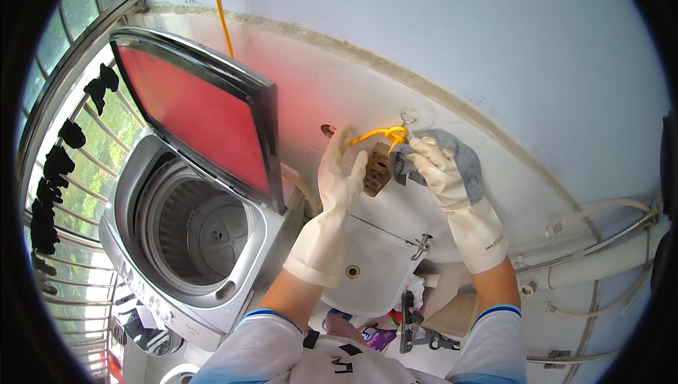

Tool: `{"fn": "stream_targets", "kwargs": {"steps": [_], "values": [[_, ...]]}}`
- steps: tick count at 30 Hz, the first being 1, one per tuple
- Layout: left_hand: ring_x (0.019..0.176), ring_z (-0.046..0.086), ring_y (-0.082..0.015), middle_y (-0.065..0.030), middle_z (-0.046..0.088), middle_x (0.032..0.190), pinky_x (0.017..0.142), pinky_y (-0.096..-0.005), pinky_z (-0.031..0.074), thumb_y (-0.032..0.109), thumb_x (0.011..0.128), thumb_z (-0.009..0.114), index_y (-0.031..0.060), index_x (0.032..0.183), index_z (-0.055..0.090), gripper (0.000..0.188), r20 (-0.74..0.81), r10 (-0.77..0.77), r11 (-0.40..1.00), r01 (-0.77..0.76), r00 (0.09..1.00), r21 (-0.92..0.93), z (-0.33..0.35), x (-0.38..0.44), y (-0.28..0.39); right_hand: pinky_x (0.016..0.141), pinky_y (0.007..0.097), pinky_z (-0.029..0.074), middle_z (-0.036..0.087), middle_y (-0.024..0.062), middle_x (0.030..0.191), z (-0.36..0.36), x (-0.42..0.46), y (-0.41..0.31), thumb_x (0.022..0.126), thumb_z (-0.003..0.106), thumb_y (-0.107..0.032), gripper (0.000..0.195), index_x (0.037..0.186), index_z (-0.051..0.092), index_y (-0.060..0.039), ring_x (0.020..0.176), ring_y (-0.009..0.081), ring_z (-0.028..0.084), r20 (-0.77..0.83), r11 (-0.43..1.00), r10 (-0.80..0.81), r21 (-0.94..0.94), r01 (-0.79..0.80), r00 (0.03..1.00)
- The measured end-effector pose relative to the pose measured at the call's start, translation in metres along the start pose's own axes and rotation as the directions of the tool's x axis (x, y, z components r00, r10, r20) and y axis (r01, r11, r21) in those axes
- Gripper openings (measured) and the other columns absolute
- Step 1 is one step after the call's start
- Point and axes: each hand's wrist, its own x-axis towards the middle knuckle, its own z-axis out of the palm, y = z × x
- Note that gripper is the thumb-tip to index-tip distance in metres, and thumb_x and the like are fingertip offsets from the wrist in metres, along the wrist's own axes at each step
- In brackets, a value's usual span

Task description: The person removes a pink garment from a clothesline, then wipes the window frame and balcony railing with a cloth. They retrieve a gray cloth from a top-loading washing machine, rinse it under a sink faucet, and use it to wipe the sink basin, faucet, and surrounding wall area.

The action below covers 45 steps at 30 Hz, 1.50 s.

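Note:
Both my hands wear cream rubber gloves. My right hand is closed on a grey cloth, part of which hangs over the back of the glove, beside a knotted yellow cord at a metal wall hook. My left hand is raised at the tiled wall, its fingertips at the left end of the cord; whether they grip it cannot be told. Between the hands a brown, stained perforated holder is on the wall. Below them lie a white sink and a metal tap.
At left stands a grey top-loading washing machine, its red-tinted lid raised. Window bars with dark items run behind it. White pipes and hoses line the right wall. Under the sink are a purple packet and a black-and-grey tool.

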Motion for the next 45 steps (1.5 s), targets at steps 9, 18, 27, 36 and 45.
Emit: {"fn": "stream_targets", "kwargs": {"steps": [9, 18, 27, 36, 45], "values": [[0.142, 0.048, -0.0234, -0.0119, 0.040, 0.161, 0.117, -0.0356, 0.040, -0.001, 0.101, 0.055, 0.0101, 0.160, 0.034, 0.064, -0.165, -0.001, 0.981, -0.031, 0.986, -0.190, -0.039, 0.016, 0.025, 0.079, 0.0324, 0.057, 0.071, 0.0096, 0.100, 0.054, 0.110, -0.020, 0.089, 0.070, -0.003, 0.013, 0.102, 0.069, -0.0024, 0.089, 0.0233, 0.071, -0.104, 0.930, 0.098, 0.363, -0.053, 0.990], [0.110, 0.067, -0.0247, -0.0137, 0.072, 0.117, 0.103, -0.0385, 0.049, 0.012, 0.099, 0.057, 0.0000, 0.123, 0.070, 0.030, 0.024, 0.744, 0.666, -0.743, 0.668, 0.067, -0.180, 0.032, 0.172, 0.077, 0.0346, 0.052, 0.065, 0.0082, 0.089, 0.062, 0.162, -0.044, 0.107, 0.056, -0.019, 0.016, 0.108, 0.065, -0.0051, 0.084, 0.0211, 0.064, 0.408, 0.454, 0.438, 0.668, -0.589, 0.801], [0.071, 0.068, -0.0310, -0.0068, 0.067, 0.070, 0.087, -0.0464, 0.055, 0.034, 0.061, 0.088, 0.0044, 0.084, 0.073, 0.041, 0.601, 0.603, 0.106, -0.800, 0.524, 0.591, -0.287, 0.027, 0.213, 0.080, 0.0383, 0.052, 0.067, 0.0140, 0.092, 0.111, 0.129, -0.030, 0.104, 0.062, -0.018, 0.016, 0.106, 0.067, -0.0038, 0.085, 0.0280, 0.064, 0.140, 0.718, 0.283, 0.626, -0.306, 0.949], [0.088, 0.071, -0.0290, -0.0044, 0.068, 0.083, 0.096, -0.0501, 0.056, -0.011, 0.053, 0.073, 0.0071, 0.086, 0.069, 0.038, 0.322, 0.177, 0.352, -0.366, 0.930, 0.862, -0.381, -0.189, 0.121, 0.076, 0.0378, 0.053, 0.066, 0.0139, 0.091, 0.122, 0.170, -0.056, 0.106, 0.058, -0.024, 0.024, 0.103, 0.067, -0.0027, 0.086, 0.0276, 0.065, 0.258, 0.677, 0.349, 0.595, -0.433, 0.901], [0.118, 0.062, -0.0387, -0.0173, 0.062, 0.128, 0.099, -0.0530, 0.050, -0.002, 0.053, 0.076, 0.0045, 0.117, 0.067, 0.064, 0.305, 0.086, 0.396, -0.313, 0.949, 0.863, -0.397, -0.203, 0.059, 0.111, 0.0386, 0.048, 0.061, 0.0158, 0.141, 0.191, 0.294, -0.091, 0.105, 0.054, -0.024, 0.043, 0.146, 0.056, -0.0114, 0.128, 0.0321, 0.059, 0.538, 0.762, 0.148, 0.474, -0.442, 0.830]]}}
